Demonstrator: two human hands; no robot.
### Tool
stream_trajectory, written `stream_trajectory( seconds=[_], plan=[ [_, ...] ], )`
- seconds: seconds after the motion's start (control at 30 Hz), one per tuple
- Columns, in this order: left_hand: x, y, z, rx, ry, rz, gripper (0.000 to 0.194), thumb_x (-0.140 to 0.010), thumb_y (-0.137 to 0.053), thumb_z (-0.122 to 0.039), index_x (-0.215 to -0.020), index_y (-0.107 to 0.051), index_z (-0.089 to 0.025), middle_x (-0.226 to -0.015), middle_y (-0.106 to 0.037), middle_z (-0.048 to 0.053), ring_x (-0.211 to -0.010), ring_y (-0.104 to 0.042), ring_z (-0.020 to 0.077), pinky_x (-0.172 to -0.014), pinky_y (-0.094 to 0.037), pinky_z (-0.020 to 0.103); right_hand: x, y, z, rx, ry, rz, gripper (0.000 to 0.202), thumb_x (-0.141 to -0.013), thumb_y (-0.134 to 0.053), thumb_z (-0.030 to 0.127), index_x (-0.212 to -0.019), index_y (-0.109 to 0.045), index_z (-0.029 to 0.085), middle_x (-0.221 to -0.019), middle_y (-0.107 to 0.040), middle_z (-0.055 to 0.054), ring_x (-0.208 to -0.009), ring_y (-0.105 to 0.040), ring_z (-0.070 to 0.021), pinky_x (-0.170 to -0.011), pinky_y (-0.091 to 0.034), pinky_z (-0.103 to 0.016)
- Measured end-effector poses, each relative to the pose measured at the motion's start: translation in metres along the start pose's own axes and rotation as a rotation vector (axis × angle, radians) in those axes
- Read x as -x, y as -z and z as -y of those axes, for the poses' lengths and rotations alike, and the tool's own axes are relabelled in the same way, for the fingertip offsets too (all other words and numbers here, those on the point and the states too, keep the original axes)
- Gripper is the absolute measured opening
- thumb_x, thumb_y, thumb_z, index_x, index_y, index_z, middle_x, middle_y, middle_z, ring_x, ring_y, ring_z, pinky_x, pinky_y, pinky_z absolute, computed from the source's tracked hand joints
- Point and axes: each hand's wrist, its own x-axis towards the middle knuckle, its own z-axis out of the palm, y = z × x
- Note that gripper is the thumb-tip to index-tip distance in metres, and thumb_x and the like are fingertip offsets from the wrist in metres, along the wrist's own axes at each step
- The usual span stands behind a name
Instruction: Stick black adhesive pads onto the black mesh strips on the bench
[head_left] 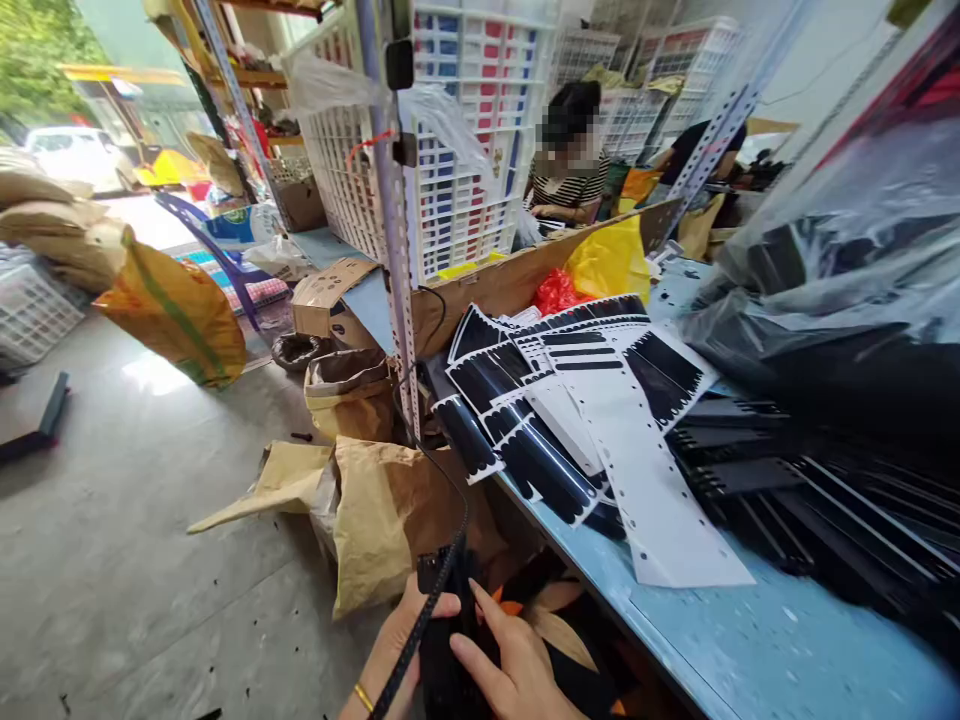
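Low in the view, at the table's near edge, both hands are on a dark black part [441,665], long and narrow; its exact kind does not show. My left hand [397,640] grips it from the left side, thumb across its upper face. From the right, my right hand [517,655] closes on it with thumb and index finger. A black braided cord [411,645] hangs from above and passes in front of the left hand and the part. Under the hands lie dark and orange items, partly hidden.
Black adhesive sheets [551,470] and a white backing strip [645,480] lie on the blue table [750,650]. Black strips [787,490] are piled at right. Open paper sacks [382,520] stand left of a metal post [397,280]. Another person [574,165] sits behind crates.
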Motion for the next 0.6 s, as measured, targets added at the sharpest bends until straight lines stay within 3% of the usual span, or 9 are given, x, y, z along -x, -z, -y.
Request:
stream_trajectory(
  seconds=[0.17,0.37,0.53,0.6],
  plan=[
    [-0.01,0.016,-0.011,0.117,-0.037,-0.085,0.026,-0.06,-0.079,-0.026,-0.081,-0.069,-0.014,-0.076,-0.072,0.006,-0.08,-0.068,0.0248,-0.076,-0.052,0.033,-0.039,-0.019,0.017,-0.057,0.053,0.107,0.06,-0.091,-0.048,0.061,-0.135,-0.058,0.022,-0.127,-0.065,-0.01,-0.118,-0.058,-0.0312,-0.099,-0.048,-0.037],
    [-0.028,0.042,-0.045,0.138,-0.225,-0.28,0.019,-0.05,-0.077,-0.015,-0.067,-0.07,-0.014,-0.066,-0.067,0.001,-0.062,-0.061,0.0163,-0.065,-0.05,0.027,-0.084,-0.057,0.037,-0.09,0.134,0.175,0.059,-0.09,-0.05,0.059,-0.134,-0.058,0.02,-0.123,-0.066,-0.012,-0.114,-0.061,-0.0309,-0.098,-0.047,-0.039],
    [-0.046,0.083,-0.058,0.221,-0.285,-0.397,0.035,-0.049,-0.08,-0.02,-0.083,-0.071,-0.015,-0.079,-0.072,0.003,-0.075,-0.068,0.023,-0.073,-0.053,0.032,-0.12,-0.081,0.058,-0.236,0.192,0.308,0.062,-0.09,-0.045,0.063,-0.128,-0.063,0.017,-0.112,-0.07,-0.012,-0.102,-0.065,-0.0298,-0.09,-0.051,-0.037],
    [-0.056,0.105,-0.061,0.253,-0.27,-0.455,0.033,-0.05,-0.079,-0.02,-0.081,-0.069,-0.016,-0.076,-0.071,0.002,-0.076,-0.069,0.0245,-0.075,-0.054,0.034,-0.132,-0.089,0.063,-0.263,0.111,0.293,0.064,-0.088,-0.045,0.066,-0.121,-0.067,0.015,-0.106,-0.072,-0.013,-0.1,-0.065,-0.0305,-0.088,-0.051,-0.038]
  ],
)
